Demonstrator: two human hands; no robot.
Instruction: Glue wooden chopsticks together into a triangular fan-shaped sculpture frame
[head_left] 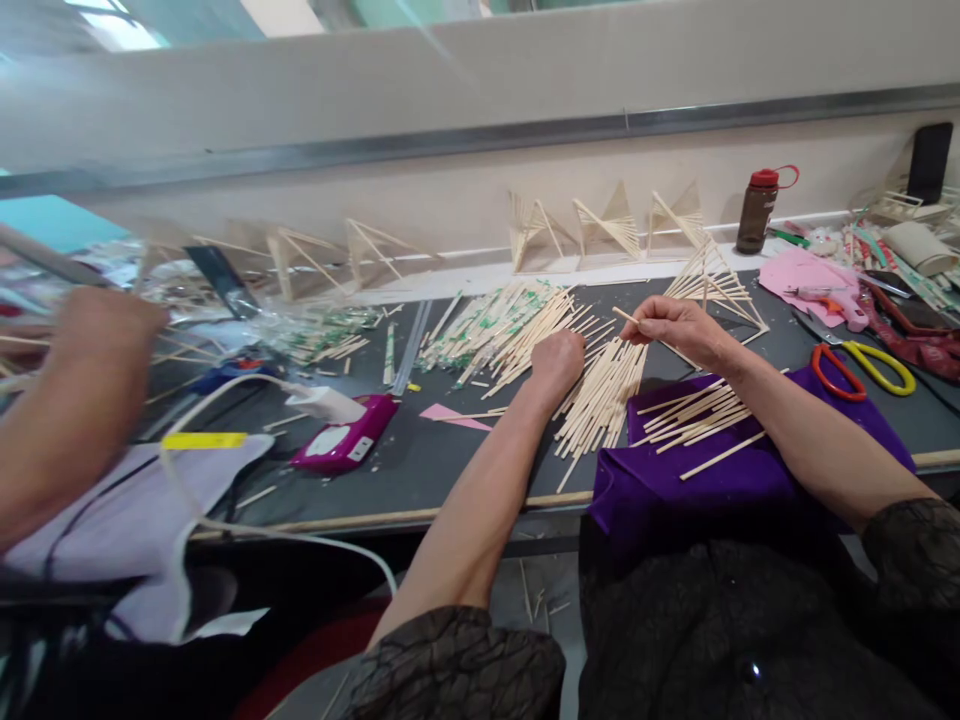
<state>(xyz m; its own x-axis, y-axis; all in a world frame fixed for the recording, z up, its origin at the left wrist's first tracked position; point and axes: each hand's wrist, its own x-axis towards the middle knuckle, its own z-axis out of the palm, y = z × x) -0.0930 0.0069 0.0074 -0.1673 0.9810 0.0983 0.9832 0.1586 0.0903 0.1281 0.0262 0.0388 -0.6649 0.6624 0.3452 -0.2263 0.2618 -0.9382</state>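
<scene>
By the right hand [679,328] a single wooden stick [625,315] is grasped between thumb and fingers, with its free end pointed toward ten o'clock. The grip of the left hand [559,358] is curled at the edge of the stick heap, but whether a stick is held inside cannot be told. With the right hand taken as the centre of a clock, the heap of loose sticks [604,400] is found at eight o'clock on the surface [405,460], and further sticks [701,412] are laid across a purple cloth [622,480] at six o'clock. At two o'clock, near the wrist, a frame of sticks [716,290] is stood, and scissors [827,350] are placed well apart, between three and four o'clock. For good handling, it is judged that the stick should be pinched lightly, because such thin wood could be snapped by hard pressure. Only one stick should be lifted at once, its neighbours should not be dragged along, and the right forearm should be kept high, so that the sticks on the cloth are not rolled away.
</scene>
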